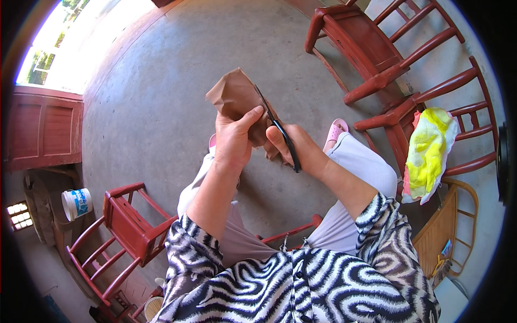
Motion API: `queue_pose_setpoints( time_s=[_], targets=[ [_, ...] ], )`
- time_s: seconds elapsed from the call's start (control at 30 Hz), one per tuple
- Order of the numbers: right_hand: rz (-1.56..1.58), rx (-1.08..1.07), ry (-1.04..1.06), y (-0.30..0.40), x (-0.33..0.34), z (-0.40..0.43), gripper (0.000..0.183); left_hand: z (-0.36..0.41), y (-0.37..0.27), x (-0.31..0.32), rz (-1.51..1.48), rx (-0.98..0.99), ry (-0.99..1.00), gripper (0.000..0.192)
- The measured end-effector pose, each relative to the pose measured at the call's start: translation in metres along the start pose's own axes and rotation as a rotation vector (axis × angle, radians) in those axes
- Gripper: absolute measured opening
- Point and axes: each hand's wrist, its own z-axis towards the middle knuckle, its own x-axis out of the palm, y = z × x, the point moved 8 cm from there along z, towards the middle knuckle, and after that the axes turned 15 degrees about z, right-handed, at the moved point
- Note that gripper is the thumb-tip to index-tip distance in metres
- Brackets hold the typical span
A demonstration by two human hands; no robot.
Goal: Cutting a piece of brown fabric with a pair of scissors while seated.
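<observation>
A creased piece of brown fabric or similar sheet material [236, 93] is pinched in my left hand [234, 137], thumb on top, above the concrete floor. My right hand [303, 147] grips black-handled scissors [278, 125], whose blades point away from me along the sheet's right edge. A brown strip hangs on the right side of the blades, partly behind my right hand. Whether the blades are parted cannot be made out. Both hands are close together in front of my knees.
Red wooden chairs [355, 40] stand at the right, one with a yellow and white towel [430, 151] over it. Another red chair [127, 220] is at the left, near a white bucket [76, 204]. A bamboo chair [440, 218] stands at the lower right.
</observation>
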Motion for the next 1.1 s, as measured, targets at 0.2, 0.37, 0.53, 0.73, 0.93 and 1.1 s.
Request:
queue_pose_setpoints(
  time_s=[0.2, 0.37, 0.53, 0.73, 0.93, 1.1],
  targets=[
    [0.072, 0.064, -0.068, -0.008, -0.002, -0.001, 0.072, 0.000, 0.001, 0.000, -0.001, -0.008, -0.002, 0.034],
    [0.105, -0.018, -0.143, -0.006, -0.017, 0.002, 0.069, 0.001, 0.000, -0.001, 0.002, 0.011, -0.021, 0.036],
    [-0.037, -0.141, -0.162, 0.008, -0.017, 0.004, 0.069, 0.002, 0.001, -0.009, -0.021, 0.008, -0.053, 0.038],
    [-0.359, -0.485, -0.603, 0.025, -0.051, -0.008, 0.078, 0.002, 0.000, -0.011, -0.019, 0.009, -0.037, 0.038],
    [0.404, 0.189, -0.208, -0.032, -0.024, 0.003, 0.078, 0.000, -0.004, -0.015, -0.044, -0.006, -0.074, 0.034],
    [0.083, 0.048, -0.127, -0.007, -0.018, -0.001, 0.076, 0.006, -0.006, -0.024, -0.092, -0.019, -0.069, 0.033]
  ],
)
